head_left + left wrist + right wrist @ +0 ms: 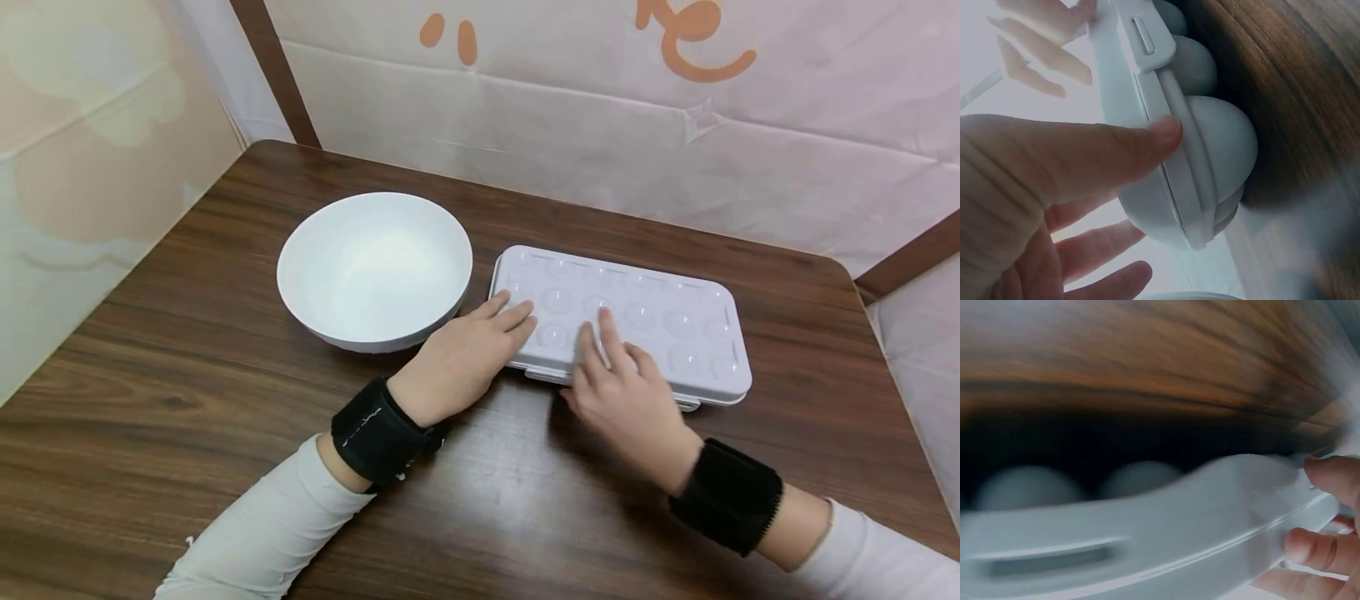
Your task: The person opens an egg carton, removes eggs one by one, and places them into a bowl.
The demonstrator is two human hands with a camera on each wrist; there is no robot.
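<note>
A closed white egg box [663,321] with a domed lid lies on the wooden table [172,358], right of a white bowl [375,267]. My left hand [480,342] rests on the box's near left corner, fingers straight on the lid. In the left wrist view its thumb [1119,156] touches the seam of the egg box [1216,147]. My right hand [618,375] lies on the lid's near middle with straight fingers. In the blurred right wrist view its fingertips [1335,478] touch the rim of the egg box [1147,544]. What the box holds is hidden.
The bowl looks empty and stands close to the box's left end. A latch tab [1144,40] sits on the box's front edge. Pale curtains [675,158] close off the table's back and sides. Bare wood runs along the near and left parts of the table.
</note>
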